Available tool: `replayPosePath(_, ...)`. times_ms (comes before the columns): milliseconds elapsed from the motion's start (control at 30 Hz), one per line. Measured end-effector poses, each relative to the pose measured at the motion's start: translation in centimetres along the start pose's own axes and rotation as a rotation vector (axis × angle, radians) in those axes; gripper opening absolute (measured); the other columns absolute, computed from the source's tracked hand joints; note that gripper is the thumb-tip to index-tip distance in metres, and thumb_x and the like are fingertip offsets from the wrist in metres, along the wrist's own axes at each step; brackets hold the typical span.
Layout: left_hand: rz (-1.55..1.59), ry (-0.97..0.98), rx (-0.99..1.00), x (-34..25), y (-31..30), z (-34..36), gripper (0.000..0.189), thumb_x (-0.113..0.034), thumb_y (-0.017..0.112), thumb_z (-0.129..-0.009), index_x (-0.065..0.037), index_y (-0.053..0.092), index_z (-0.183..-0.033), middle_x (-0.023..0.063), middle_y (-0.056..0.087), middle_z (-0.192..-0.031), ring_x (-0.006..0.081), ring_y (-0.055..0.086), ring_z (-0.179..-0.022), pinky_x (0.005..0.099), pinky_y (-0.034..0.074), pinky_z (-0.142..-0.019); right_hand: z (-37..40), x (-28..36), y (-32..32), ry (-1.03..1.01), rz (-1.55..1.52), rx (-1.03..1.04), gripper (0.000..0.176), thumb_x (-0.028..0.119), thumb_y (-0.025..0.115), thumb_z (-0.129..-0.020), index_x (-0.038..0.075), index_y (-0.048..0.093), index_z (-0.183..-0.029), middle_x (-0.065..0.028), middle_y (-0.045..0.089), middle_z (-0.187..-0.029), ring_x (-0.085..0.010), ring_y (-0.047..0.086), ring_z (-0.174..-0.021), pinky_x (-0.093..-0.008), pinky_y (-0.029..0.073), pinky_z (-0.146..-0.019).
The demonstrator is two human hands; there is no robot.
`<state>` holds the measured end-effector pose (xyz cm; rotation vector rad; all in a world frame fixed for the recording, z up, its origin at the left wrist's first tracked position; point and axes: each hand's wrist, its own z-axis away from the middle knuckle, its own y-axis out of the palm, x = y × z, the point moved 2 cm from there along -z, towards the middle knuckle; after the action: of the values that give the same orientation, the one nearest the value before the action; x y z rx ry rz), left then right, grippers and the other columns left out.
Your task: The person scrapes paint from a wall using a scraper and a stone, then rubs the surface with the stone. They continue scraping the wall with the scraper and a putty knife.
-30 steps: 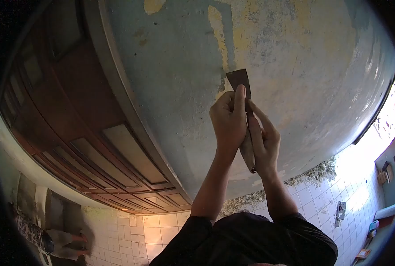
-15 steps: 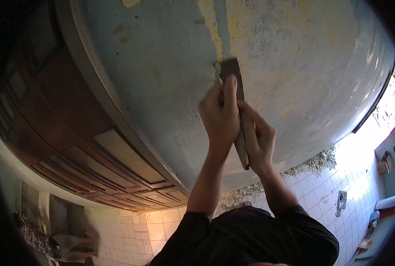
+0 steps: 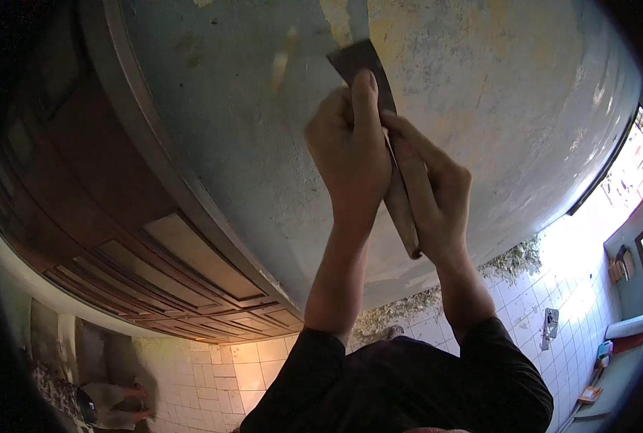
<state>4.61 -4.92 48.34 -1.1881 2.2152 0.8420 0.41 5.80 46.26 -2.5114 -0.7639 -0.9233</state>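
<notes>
My left hand (image 3: 354, 151) is wrapped round a flat, dark scraper (image 3: 363, 60), its thumb lying along the blade. Lower on the same tool, my right hand (image 3: 433, 187) grips beside the handle, whose end sticks out below. The scraper's wide edge lies at the blue-grey wall (image 3: 264, 130), just below a strip of exposed yellow. Pale yellow flakes (image 3: 283, 61), blurred, are left of the blade.
Brown panelled wooden doors (image 3: 134, 202) stand at the left. Scraped debris (image 3: 401, 309) lies along the wall's foot on the tiled floor (image 3: 509, 310). A metal object (image 3: 549, 328) is on the tiles. Another person (image 3: 105, 400) is at the lower left.
Both hands and the scraper have moved up along the wall, over part of the yellow strip. Flakes have come away to the left of the blade.
</notes>
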Motion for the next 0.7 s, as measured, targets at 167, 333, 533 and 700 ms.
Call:
replayPosePath(167, 0.046, -0.070, -0.006, 2.1, -0.1, 1.5, 0.047, -0.024, 0.058, -0.103, -0.001, 0.052, -0.061, 0.0001, 0.048, -0.053, 0.0041, 0.042, -0.052, 0.0285, 0.031, -0.047, 1.3, -1.6, -0.1, 0.031, 0.054, -0.014, 0.034, 0.009, 0.050, -0.103, -0.001, 0.062, -0.133, -0.0085, 0.072, -0.082, -0.0045, 0.061, -0.074, -0.0225, 0.049, -0.062)
replayPosePath(333, 0.113, -0.012, -0.002, -0.2, 0.4, -1.4, 0.047, -0.026, 0.060, -0.101, 0.001, 0.053, -0.063, 0.0022, 0.048, -0.054, 0.0075, 0.043, -0.053, 0.0317, 0.034, -0.048, -1.6, 0.4, 0.1, 0.007, -0.023, 0.033, 0.035, 0.012, 0.050, -0.104, -0.002, 0.062, -0.134, -0.0138, 0.073, -0.097, -0.0090, 0.064, -0.081, -0.0245, 0.052, -0.069)
replayPosePath(533, -0.183, -0.052, 0.024, 4.1, -0.9, 4.8, 0.045, -0.024, 0.060, -0.101, -0.001, 0.053, -0.063, 0.0009, 0.049, -0.054, 0.0043, 0.041, -0.053, 0.0293, 0.031, -0.046, 5.1, -4.4, 0.0, 0.025, 0.049, -0.036, 0.042, 0.011, 0.043, -0.105, -0.004, 0.050, -0.144, -0.0166, 0.069, -0.111, -0.0119, 0.063, -0.091, -0.0253, 0.051, -0.076)
replayPosePath(700, -0.070, -0.121, 0.120, 3.7, -1.9, 4.5, 0.044, -0.022, 0.061, -0.101, -0.003, 0.052, -0.063, -0.0012, 0.048, -0.054, 0.0033, 0.039, -0.052, 0.0274, 0.030, -0.046, 5.9, -4.2, 1.1, 0.064, -0.049, -0.003, 0.043, 0.009, 0.041, -0.106, -0.004, 0.049, -0.146, -0.0150, 0.069, -0.107, -0.0112, 0.063, -0.087, -0.0248, 0.051, -0.074)
